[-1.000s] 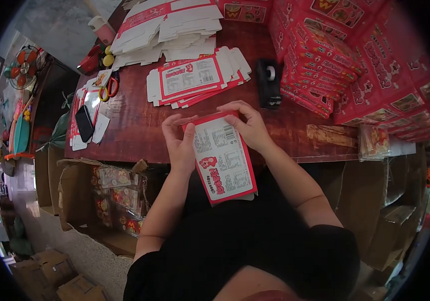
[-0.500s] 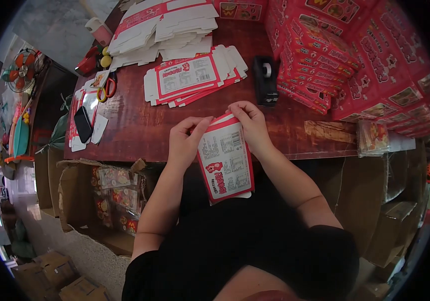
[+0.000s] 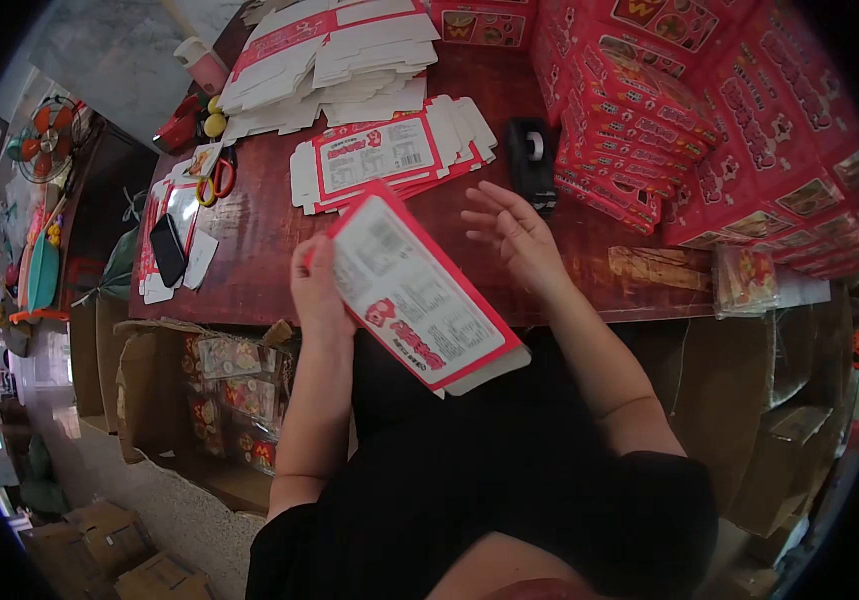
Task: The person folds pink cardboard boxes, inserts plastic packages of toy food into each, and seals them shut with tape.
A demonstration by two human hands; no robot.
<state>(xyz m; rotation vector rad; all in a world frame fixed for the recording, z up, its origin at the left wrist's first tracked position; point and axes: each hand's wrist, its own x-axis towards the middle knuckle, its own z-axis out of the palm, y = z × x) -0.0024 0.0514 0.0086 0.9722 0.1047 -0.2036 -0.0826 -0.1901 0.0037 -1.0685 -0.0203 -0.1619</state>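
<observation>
A red and white printed carton [image 3: 419, 290] is tilted over the table's front edge, its upper end closed and a white flap sticking out at the lower end. My left hand [image 3: 319, 290] grips the carton along its left side, with the thumb on the printed face. Off to the right of it, my right hand [image 3: 514, 240] holds nothing, its fingers spread apart. Beyond the carton lies a pile of flat, unfolded cartons [image 3: 374, 155] with the same print.
Stacked red boxes [image 3: 629, 120] stand at the right, beside a black tape dispenser [image 3: 530, 165]. More flat cardboard [image 3: 329, 60] is heaped at the back. Scissors [image 3: 216, 180] and a phone [image 3: 167, 250] lie at left. An open brown box [image 3: 164, 430] with packets stands below the table edge.
My right hand has let go of the carton's upper end and moved right, its fingers opening. My left hand has moved left and lower, turning the carton so its top leans left.
</observation>
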